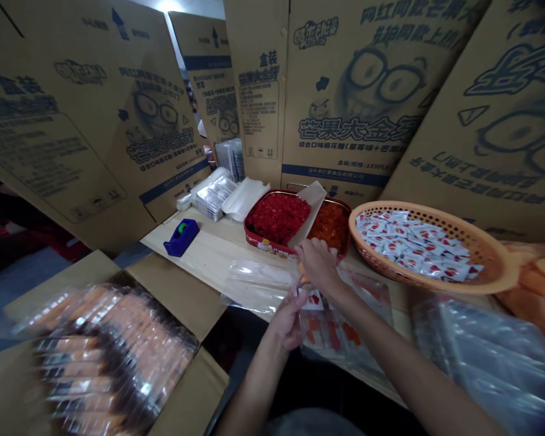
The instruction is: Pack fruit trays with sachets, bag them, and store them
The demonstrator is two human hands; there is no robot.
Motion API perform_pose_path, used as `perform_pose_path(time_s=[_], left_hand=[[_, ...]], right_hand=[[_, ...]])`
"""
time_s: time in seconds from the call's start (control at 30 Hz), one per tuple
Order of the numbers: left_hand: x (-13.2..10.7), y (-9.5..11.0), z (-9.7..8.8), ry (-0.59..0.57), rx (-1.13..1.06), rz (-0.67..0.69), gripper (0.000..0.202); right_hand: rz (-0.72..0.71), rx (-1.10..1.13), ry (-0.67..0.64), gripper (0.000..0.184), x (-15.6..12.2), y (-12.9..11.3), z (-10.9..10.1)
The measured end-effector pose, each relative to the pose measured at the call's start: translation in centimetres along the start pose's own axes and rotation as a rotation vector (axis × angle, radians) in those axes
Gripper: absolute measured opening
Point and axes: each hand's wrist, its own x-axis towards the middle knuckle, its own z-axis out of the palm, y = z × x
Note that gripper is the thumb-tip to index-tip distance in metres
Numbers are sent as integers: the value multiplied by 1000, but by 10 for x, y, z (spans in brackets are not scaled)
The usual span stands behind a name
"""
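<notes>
My left hand [289, 318] is closed at the upper left edge of a clear plastic tray [329, 333]. Red and orange pieces show in the tray, with a white sachet [311, 300] bearing a red mark near its top. Just above, my right hand [318, 265] is closed with its fingertips turned down. A small orange thing [304, 276] shows by its fingers, too blurred to name. Behind that hand stands a red tin [266, 243]. It holds dark red pieces [279, 215] and orange-red pieces [329, 223], parted by a tilted card divider [311, 212].
An orange basket [495, 266] of sachets stands right of the tin. Stacked clear trays [490, 357] lie front right, and clear film [257, 281] left of my hands. A blue tape dispenser [181, 237] and an open carton [204, 381] of packed trays are left. Tall cartons [345, 85] wall the back.
</notes>
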Motion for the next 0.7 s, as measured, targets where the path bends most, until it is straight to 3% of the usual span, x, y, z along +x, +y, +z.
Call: perform_pose_path(time_s=[0.1, 0.2, 0.3, 0.4, 0.53, 0.6, 0.7], left_hand=[[0, -3, 1, 4, 26, 6, 65], [1, -2, 4, 13, 8, -9, 62], [0, 3, 9, 54, -12, -27, 55], [1, 11, 15, 85, -26, -64, 46], [5, 11, 24, 59, 13, -94, 30], [6, 7, 33, 43, 66, -115, 26], [10, 2, 47, 13, 187, -172, 25]], right_hand=[[-38, -13, 29, 27, -1, 8, 8], [-47, 23, 40, 25, -5, 20, 3], [122, 151, 100, 28, -20, 39, -12], [351, 686, 61, 33, -47, 61, -24], [587, 1545, -265, 23, -82, 75, -33], [716, 1719, -299, 14, -92, 76, -39], [816, 1793, -237, 11, -101, 77, -48]])
